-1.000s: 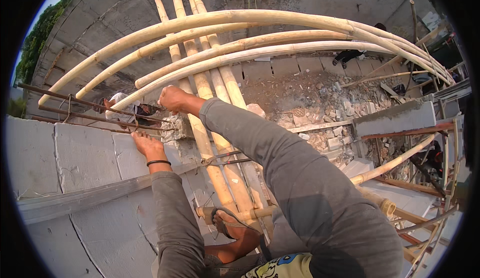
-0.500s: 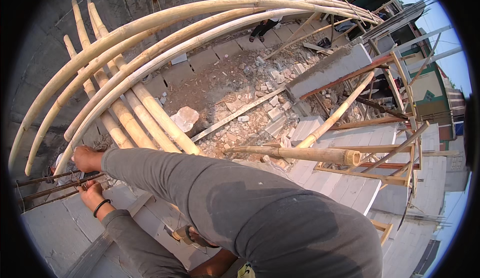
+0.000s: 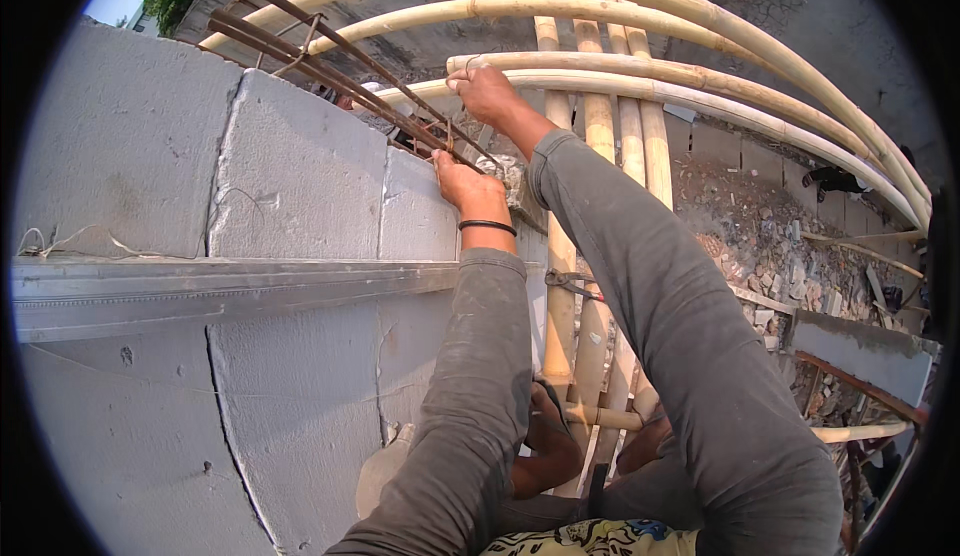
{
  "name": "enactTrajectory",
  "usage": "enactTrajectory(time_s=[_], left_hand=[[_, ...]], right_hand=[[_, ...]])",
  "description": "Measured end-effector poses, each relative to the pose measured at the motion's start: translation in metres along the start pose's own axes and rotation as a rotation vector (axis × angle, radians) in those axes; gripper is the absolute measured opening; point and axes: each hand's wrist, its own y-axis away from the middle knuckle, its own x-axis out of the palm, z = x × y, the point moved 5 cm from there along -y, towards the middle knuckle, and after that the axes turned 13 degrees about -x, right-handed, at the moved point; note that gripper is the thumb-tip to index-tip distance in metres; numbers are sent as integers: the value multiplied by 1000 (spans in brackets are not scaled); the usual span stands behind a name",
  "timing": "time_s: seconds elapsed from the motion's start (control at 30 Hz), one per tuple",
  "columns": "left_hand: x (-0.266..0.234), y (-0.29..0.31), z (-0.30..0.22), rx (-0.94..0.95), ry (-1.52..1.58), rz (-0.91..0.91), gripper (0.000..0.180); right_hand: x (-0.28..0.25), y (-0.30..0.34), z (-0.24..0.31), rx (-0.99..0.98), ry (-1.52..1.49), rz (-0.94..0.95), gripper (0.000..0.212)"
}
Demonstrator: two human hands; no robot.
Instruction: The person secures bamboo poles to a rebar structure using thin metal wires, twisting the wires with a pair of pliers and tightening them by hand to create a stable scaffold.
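Several rusty steel reinforcing bars run along the top of the grey block wall, with a bent stirrup around them. My left hand, a black band on its wrist, is closed at the near ends of the bars, beside a small wire tie. Its fingertips are partly hidden against the steel. Above and slightly right, my right hand is raised off the bars in a pinch, in front of a bamboo pole. What it pinches is too small to make out. Dark pincers with red on the handles lie across the upright bamboo.
The block wall fills the left, with a long metal straightedge along it. My feet are on bamboo poles. Broken rubble lies far below on the right, near a concrete-topped beam.
My view has swung left toward the wall, bringing the bars and both hands to the middle. My right hand stays above the left, near the bar ends.
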Motion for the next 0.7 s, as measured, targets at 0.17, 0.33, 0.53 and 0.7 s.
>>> enactTrajectory(time_s=[0.17, 0.33, 0.53, 0.7], left_hand=[[1, 5, -4, 57, -76, -38, 38], [-9, -4, -13, 197, -380, -220, 41], [4, 14, -17, 380, -634, -234, 54], [11, 34, -12, 327, -485, -178, 54]], right_hand=[[32, -13, -6, 428, -112, 344, 20], [51, -12, -3, 587, -251, 635, 14], [49, -12, -6, 452, -407, 511, 15], [47, -5, -6, 362, -473, 471, 20]])
